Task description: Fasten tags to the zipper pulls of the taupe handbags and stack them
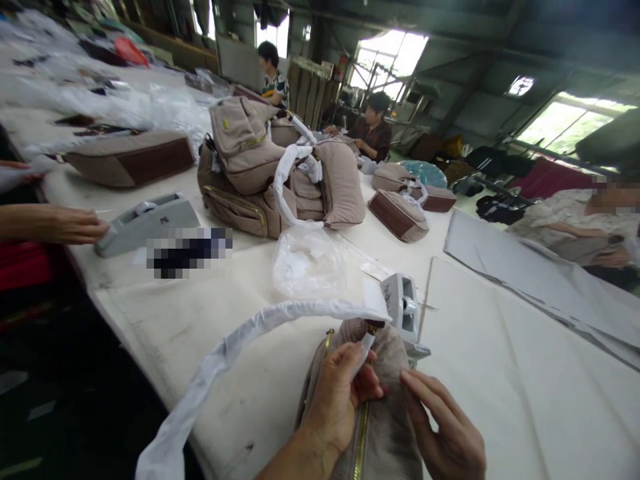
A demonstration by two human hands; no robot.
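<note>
A taupe ribbed fabric bag [393, 353] with gold zippers sits at the table's near edge, in front of me. My left hand [337, 393] lies over its top, fingers closed on a white-wrapped pull tab [367, 343] that hangs below a gold fitting. On the bag's right side, my right hand [445, 423] has thumb and fingertips closed against the fabric. A long handle wrapped in white [240, 333] arcs from the bag's top to the left. Part of the gold zipper [361, 440] shows between my hands; its upper end is hidden.
A grey tape dispenser [400, 300] stands just beyond the bag, near a clear plastic bag [307, 263]. Several taupe bags [250, 160] are piled farther back. At left, another person's hand [65, 223] reaches a second dispenser [150, 223]. Other people sit around the table.
</note>
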